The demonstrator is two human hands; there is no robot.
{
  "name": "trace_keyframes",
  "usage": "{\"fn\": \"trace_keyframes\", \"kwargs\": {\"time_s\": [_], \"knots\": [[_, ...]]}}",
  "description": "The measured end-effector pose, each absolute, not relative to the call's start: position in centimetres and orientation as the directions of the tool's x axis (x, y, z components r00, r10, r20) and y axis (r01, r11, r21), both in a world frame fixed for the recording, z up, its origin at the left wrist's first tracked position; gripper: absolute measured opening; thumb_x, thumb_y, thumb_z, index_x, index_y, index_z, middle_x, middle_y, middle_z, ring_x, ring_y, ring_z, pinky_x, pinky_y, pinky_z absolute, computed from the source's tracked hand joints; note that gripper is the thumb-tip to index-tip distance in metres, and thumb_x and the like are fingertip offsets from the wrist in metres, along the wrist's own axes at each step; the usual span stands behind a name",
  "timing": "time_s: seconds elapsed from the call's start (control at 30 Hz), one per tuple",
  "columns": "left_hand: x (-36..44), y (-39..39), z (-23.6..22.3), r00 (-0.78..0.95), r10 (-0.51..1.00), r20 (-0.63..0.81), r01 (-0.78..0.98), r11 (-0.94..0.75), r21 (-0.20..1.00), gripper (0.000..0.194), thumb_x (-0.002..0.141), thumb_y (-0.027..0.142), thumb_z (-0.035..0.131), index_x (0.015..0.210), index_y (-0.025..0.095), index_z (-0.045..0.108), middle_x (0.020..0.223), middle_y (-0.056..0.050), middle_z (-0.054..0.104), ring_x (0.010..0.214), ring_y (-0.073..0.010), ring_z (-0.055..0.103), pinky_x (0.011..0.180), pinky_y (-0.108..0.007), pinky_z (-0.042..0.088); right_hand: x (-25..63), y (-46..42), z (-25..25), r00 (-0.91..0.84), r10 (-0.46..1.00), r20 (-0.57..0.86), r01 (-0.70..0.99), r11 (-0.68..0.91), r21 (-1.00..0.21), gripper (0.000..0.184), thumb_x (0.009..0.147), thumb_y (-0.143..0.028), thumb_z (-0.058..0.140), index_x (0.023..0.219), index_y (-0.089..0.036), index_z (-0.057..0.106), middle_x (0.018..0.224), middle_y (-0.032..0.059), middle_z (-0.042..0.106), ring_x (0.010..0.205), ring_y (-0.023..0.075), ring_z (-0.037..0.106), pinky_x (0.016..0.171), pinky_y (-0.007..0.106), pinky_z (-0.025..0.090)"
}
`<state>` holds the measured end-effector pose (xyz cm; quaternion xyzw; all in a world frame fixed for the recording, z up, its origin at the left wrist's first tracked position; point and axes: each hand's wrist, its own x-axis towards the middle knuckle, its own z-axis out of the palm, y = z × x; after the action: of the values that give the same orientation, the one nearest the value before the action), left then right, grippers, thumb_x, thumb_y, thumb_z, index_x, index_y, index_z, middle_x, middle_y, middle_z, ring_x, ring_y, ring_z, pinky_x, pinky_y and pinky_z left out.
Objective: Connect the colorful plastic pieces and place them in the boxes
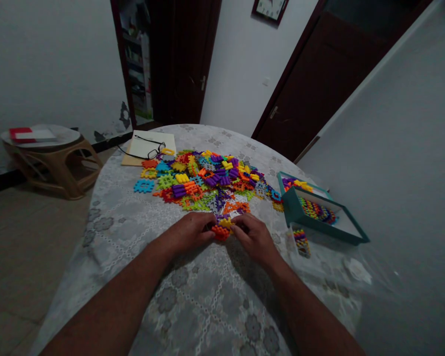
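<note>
At the near edge of a heap of colourful plastic building pieces (215,175), my two hands meet over a small cluster of interlocking pieces. My left hand (194,230) is closed, fingers and thumb pinching an orange interlocking piece (220,233) from the left. From the right, my right hand (255,235) pinches a yellow interlocking piece (225,223) that sits against the orange one. A bit of purple shows just behind them. My fingers partly hide how the pieces join.
Right of the heap stands a green-edged box (326,225) with rows of joined pieces. A clear plastic bag (341,267) holding more pieces lies before it. Eyeglasses (151,153) rest on a paper pad (138,146) at the back left. A stool (59,163) stands beyond the round table.
</note>
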<state>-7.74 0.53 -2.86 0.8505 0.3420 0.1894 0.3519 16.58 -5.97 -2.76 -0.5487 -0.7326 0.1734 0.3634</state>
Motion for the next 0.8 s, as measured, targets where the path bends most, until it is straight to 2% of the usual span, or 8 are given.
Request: {"fn": "trace_keyframes", "kwargs": {"time_s": [0.17,0.3,0.4,0.5,0.63,0.8], "knots": [[-7.8,0.5,-2.7,0.677,0.733,0.074,0.476,-0.512,0.715,0.014,0.096,0.032,0.068,0.104,0.022,0.075,0.095,-0.002,0.076,0.087,-0.0182,0.067,0.076,-0.028,0.043,15.4,-7.2,-3.7,-0.163,0.927,0.338,0.595,0.365,-0.716,0.019,0.107,-0.03,0.063,0.111,-0.023,0.08,0.103,0.0063,0.078,0.097,0.0208,0.072,0.088,0.032,0.053],[-7.8,0.6,-2.8,0.692,0.717,0.086,0.439,-0.512,0.739,0.02,0.096,0.029,0.068,0.114,0.025,0.075,0.101,-0.002,0.079,0.092,-0.0189,0.07,0.081,-0.028,0.046,15.4,-7.2,-3.9,-0.165,0.924,0.345,0.592,0.372,-0.714,0.02,0.108,-0.029,0.062,0.115,-0.024,0.08,0.107,0.0064,0.078,0.1,0.0211,0.072,0.09,0.034,0.054],[-7.8,0.9,-3.0,0.702,0.709,0.071,0.441,-0.511,0.737,0.019,0.096,0.029,0.067,0.112,0.026,0.077,0.107,-0.003,0.08,0.097,-0.0209,0.071,0.086,-0.03,0.048,15.3,-7.2,-3.9,-0.157,0.926,0.343,0.593,0.366,-0.717,0.021,0.108,-0.029,0.06,0.116,-0.024,0.079,0.107,0.0069,0.078,0.1,0.0216,0.072,0.091,0.035,0.055],[-7.8,1.2,-3.3,0.701,0.71,0.07,0.456,-0.521,0.722,0.02,0.097,0.033,0.068,0.113,0.026,0.078,0.109,-0.004,0.081,0.1,-0.0226,0.071,0.089,-0.032,0.05,14.8,-7.2,-3.9,-0.179,0.92,0.349,0.607,0.383,-0.697,0.023,0.11,-0.031,0.058,0.118,-0.023,0.078,0.107,0.008,0.077,0.1,0.022,0.071,0.09,0.036,0.055],[-7.9,1.5,-3.4,0.701,0.709,0.084,0.448,-0.528,0.721,0.023,0.096,0.034,0.069,0.117,0.028,0.077,0.116,-0.004,0.081,0.107,-0.0242,0.072,0.095,-0.034,0.051,14.2,-7.2,-4.0,-0.213,0.918,0.335,0.667,0.387,-0.637,0.023,0.106,-0.032,0.067,0.126,-0.024,0.074,0.112,0.0084,0.076,0.103,0.0227,0.069,0.092,0.037,0.055],[-8.0,1.6,-3.3,0.726,0.683,0.077,0.439,-0.547,0.713,0.021,0.096,0.037,0.069,0.113,0.029,0.078,0.112,-0.004,0.081,0.104,-0.0241,0.073,0.095,-0.034,0.052,14.0,-7.0,-3.3,-0.217,0.928,0.304,0.726,0.361,-0.585,0.021,0.106,-0.028,0.065,0.124,-0.022,0.075,0.112,0.0082,0.074,0.105,0.0224,0.069,0.094,0.036,0.054]]}}
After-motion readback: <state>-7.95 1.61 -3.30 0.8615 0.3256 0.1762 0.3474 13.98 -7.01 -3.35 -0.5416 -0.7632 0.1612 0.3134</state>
